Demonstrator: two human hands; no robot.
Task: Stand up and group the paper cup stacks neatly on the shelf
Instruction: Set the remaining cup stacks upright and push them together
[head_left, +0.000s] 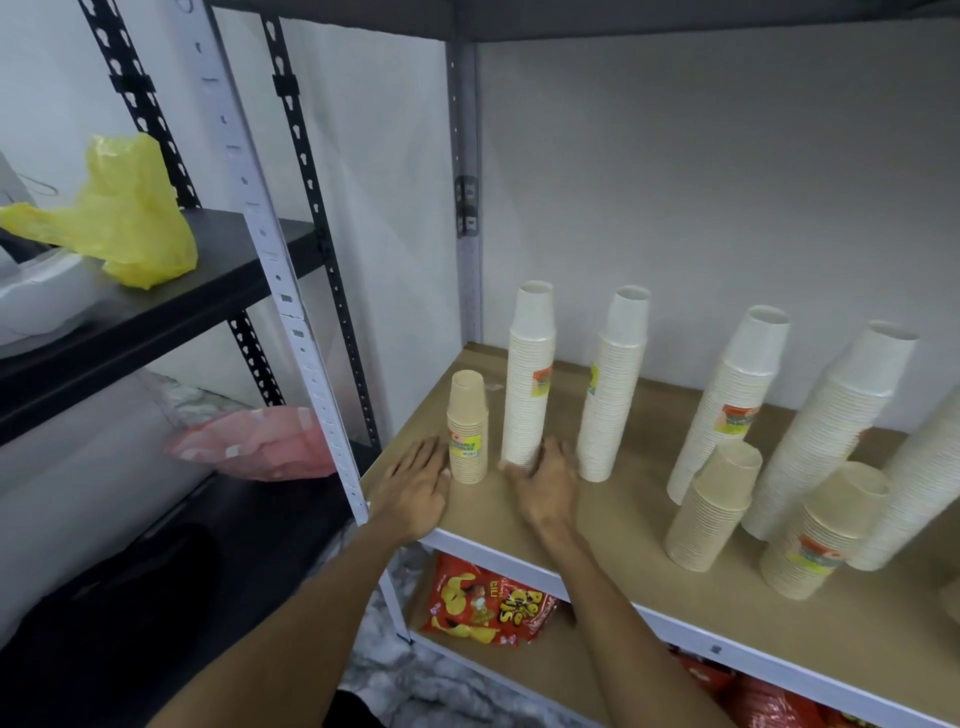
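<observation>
Several paper cup stacks stand upright on the brown shelf board. At the left, a short tan stack stands beside a tall white stack, with a second tall white stack to its right. My left hand lies flat on the board, fingertips touching the base of the short tan stack. My right hand is wrapped around the base of the first tall white stack. Further right stand two more tall white stacks and two short tan stacks.
A white slotted upright borders the shelf's left edge. Red snack bags lie on the lower shelf. On the black rack to the left sit a yellow plastic bag and, lower down, a pink bag.
</observation>
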